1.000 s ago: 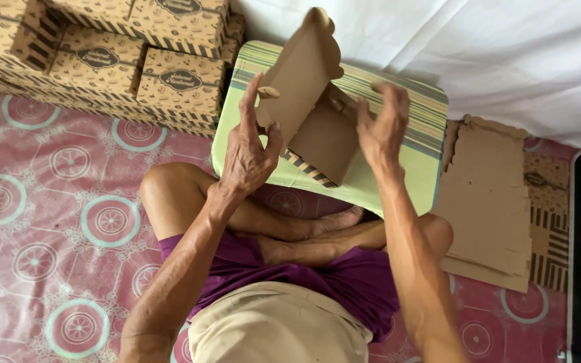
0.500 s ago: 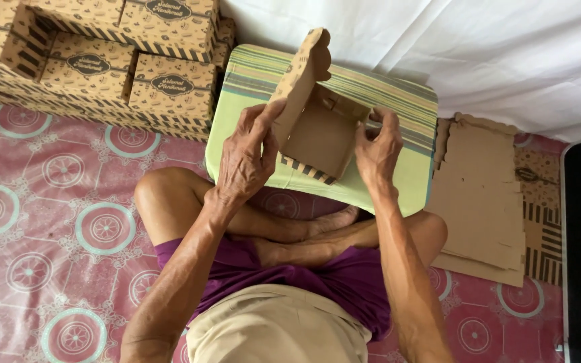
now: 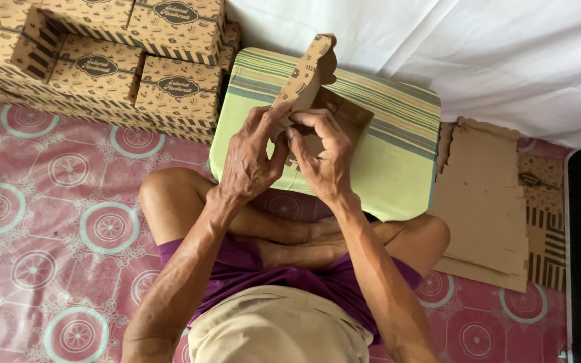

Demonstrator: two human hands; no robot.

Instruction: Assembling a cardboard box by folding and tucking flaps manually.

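Both grips, left hand (image 3: 250, 165), right hand (image 3: 324, 158), pinching half-folded brown cardboard box (image 3: 317, 81), striped cushion (image 3: 398, 148) beneath

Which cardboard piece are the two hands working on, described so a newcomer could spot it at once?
Start at the green striped cushion in front of the crossed legs. Above its near edge, the left hand and right hand pinch a half-folded cardboard box. Unlike the finished boxes stacked at left and the flat blanks at right, it stands open with a scalloped flap upright.
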